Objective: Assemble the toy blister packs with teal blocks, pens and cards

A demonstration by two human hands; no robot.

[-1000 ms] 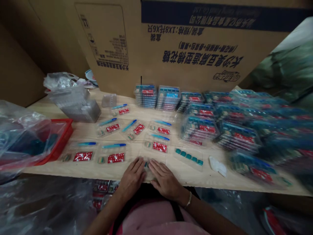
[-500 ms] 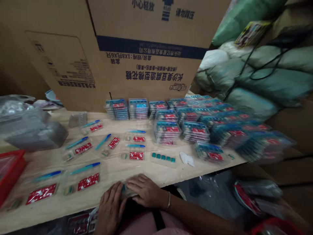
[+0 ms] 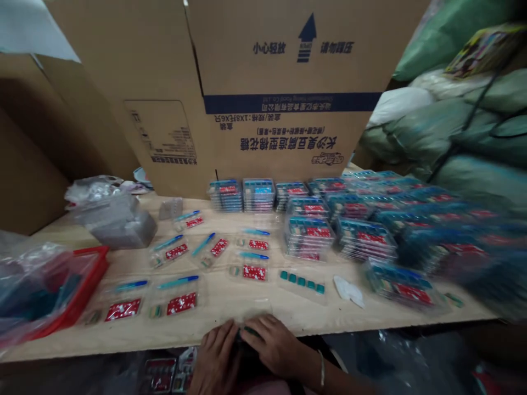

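At the front edge of the table, my left hand and my right hand are close together with curled fingers, gripping a clear plastic tray. The tray's far end shows just beyond my fingertips, and a dark green piece is visible between the hands. My fingers hide most of the tray. Ahead of my right hand is another clear tray with a row of teal pieces. In front of the hands lie several clear trays, each with a blue pen and a red patterned packet.
Stacks of filled trays cover the right side of the table. A large cardboard box stands behind. At left are a red bin with plastic-wrapped teal pieces and a pile of clear trays. Crumpled white paper lies at right.
The view has turned left and up, so more of the red bin shows. Both hands remain together at the table edge, and the tray's far end now shows beyond the fingers.
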